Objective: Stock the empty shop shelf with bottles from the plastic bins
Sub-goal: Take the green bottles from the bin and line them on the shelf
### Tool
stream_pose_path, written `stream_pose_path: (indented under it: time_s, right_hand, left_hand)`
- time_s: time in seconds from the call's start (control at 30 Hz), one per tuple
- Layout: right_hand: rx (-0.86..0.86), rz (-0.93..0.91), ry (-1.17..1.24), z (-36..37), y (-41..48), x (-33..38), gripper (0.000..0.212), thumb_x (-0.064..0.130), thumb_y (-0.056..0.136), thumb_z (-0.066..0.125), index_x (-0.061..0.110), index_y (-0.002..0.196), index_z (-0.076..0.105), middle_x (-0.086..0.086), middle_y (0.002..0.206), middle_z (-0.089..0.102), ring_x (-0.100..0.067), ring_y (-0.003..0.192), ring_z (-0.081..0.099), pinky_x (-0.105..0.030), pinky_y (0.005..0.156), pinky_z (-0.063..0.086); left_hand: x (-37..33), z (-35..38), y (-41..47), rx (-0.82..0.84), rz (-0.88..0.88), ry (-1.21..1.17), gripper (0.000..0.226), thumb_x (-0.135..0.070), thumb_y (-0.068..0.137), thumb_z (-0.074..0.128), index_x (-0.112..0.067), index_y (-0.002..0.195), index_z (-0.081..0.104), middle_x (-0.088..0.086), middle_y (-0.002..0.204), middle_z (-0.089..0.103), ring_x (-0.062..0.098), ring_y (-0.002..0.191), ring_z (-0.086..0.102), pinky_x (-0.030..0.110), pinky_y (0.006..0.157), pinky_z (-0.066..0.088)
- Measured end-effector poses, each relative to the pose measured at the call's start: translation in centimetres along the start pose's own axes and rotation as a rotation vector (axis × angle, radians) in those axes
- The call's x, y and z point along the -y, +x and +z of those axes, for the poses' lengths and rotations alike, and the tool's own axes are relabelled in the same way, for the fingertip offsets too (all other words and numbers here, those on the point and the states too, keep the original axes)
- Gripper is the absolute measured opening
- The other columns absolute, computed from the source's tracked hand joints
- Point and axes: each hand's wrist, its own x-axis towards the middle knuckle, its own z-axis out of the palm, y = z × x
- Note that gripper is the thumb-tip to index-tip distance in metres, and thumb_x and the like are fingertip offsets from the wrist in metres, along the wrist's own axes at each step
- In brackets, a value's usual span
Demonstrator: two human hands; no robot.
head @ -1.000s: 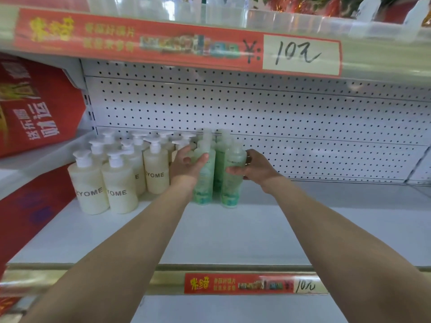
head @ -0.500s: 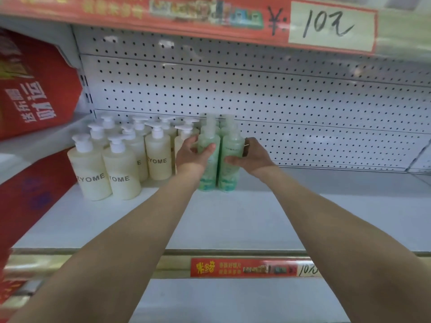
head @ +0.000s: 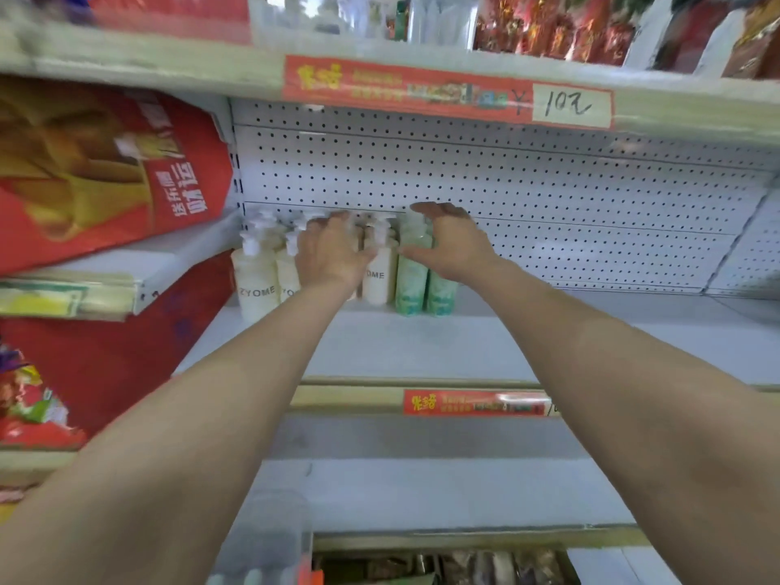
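Note:
Two green bottles stand upright side by side at the back left of the white shelf. Left of them is a cluster of several cream pump bottles marked ZYOME. My left hand hovers in front of the cream bottles, fingers spread and holding nothing. My right hand is spread in a loose curve over the tops of the green bottles without gripping them. Both hands hide the bottle tops behind them.
A perforated white back panel closes the shelf. A red price strip marks the shelf above. Red bags fill the bay to the left. A lower shelf and packed goods sit below.
Both hands have let go of the two green bottles, which now stand beside the cream ones. My left hand has moved left over the cream bottles. The view has tilted and pulled back.

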Motion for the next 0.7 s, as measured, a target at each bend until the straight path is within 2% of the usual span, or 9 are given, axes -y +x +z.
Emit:
stream_pose_path:
  time_s: [0.2, 0.37, 0.43, 0.7]
  right_hand:
    - [0.01, -0.069, 0.0, 0.2, -4.2, 8.1, 0.064, 0.056, 0.095, 0.053, 0.023, 0.149, 0.043, -0.009, 0.151, 0.044, -0.028, 0.142, 0.035, -0.037, 0.111, 0.032]
    - [0.079, -0.071, 0.054, 1.8, -7.6, 13.5, 0.065, 0.058, 0.097, 0.049, 0.021, 0.15, 0.04, -0.012, 0.156, 0.038, -0.028, 0.147, 0.029, -0.041, 0.113, 0.03]
    - [0.118, -0.06, 0.086, 2.8, -9.1, 15.2, 0.067, 0.059, 0.097, 0.047, 0.02, 0.151, 0.039, -0.01, 0.157, 0.036, -0.028, 0.146, 0.029, -0.042, 0.111, 0.032]
    - [0.321, -0.034, 0.15, 10.2, -14.4, 19.8, 0.066, 0.056, 0.098, 0.048, 0.016, 0.15, 0.041, -0.012, 0.152, 0.042, -0.03, 0.14, 0.037, -0.042, 0.108, 0.036]
  left_hand:
    - [2.9, -8.4, -4.5, -0.009, -0.015, 0.141, 0.057, -0.057, 0.091, 0.055, -0.03, 0.141, 0.047, 0.01, 0.147, 0.042, 0.035, 0.135, 0.038, 0.046, 0.104, 0.039]
    - [6.2, -13.7, -8.1, -0.008, -0.049, 0.173, 0.055, -0.052, 0.095, 0.051, -0.027, 0.144, 0.045, 0.011, 0.152, 0.038, 0.037, 0.137, 0.036, 0.048, 0.107, 0.036]
    - [7.8, -15.2, -9.7, 0.003, -0.081, 0.186, 0.053, -0.052, 0.096, 0.049, -0.031, 0.144, 0.044, 0.009, 0.15, 0.039, 0.036, 0.134, 0.038, 0.046, 0.107, 0.036]
    - [17.1, -16.9, -14.9, 0.113, -0.269, 0.216, 0.056, -0.052, 0.094, 0.051, -0.025, 0.143, 0.047, 0.013, 0.142, 0.043, 0.038, 0.132, 0.038, 0.048, 0.104, 0.037]
